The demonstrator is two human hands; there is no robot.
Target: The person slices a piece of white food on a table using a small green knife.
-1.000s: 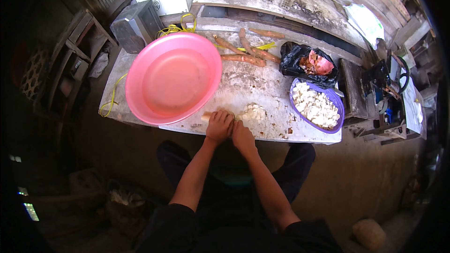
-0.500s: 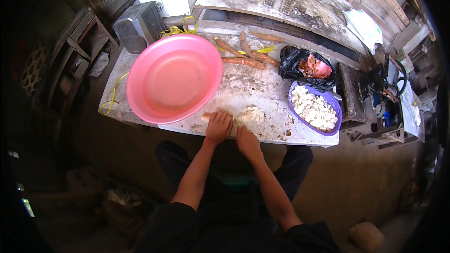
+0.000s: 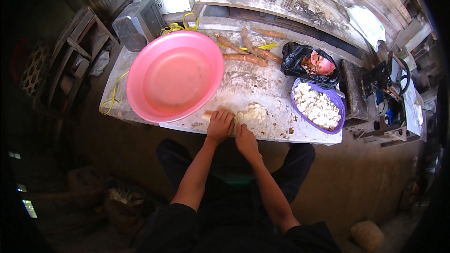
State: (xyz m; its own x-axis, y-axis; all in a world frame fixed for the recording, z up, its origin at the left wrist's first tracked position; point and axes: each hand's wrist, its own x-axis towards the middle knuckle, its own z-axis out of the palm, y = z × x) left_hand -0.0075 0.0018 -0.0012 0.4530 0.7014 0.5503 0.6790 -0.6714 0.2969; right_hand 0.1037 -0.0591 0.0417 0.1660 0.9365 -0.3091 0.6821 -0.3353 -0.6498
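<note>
Pink basin [image 3: 140, 82]: round, smooth plastic, wide-rimmed, at the worktop's left; I cannot tell from this distance whether clear liquid lies in it. Purple basin [image 3: 332, 95]: oval, at the right end, heaped with white slices [image 3: 318, 107]. Black plastic bag [image 3: 293, 63]: crumpled and glossy, open just behind the purple basin, holding reddish-brown scraps and a pinkish piece [image 3: 323, 64].

The worktop [image 3: 272, 93] is pale, scuffed and stained, dotted with small brown flecks. Unpeeled roots [image 3: 247, 43], long, tapered and rough-skinned, lie crossed near its rear edge. A peeled root [image 3: 206, 116], pale and cylindrical, lies at the near edge, just in front of the pink basin; to its right spreads a loose pile of thin, roundish cut pieces [image 3: 253, 112].

My left hand [image 3: 220, 124] lies across the peeled root, fingers bent close together, holding it to the worktop. My right hand [image 3: 247, 141] is just beside it, fingers curled inward; their grip is hidden from me, and I cannot tell what they hold.
</note>
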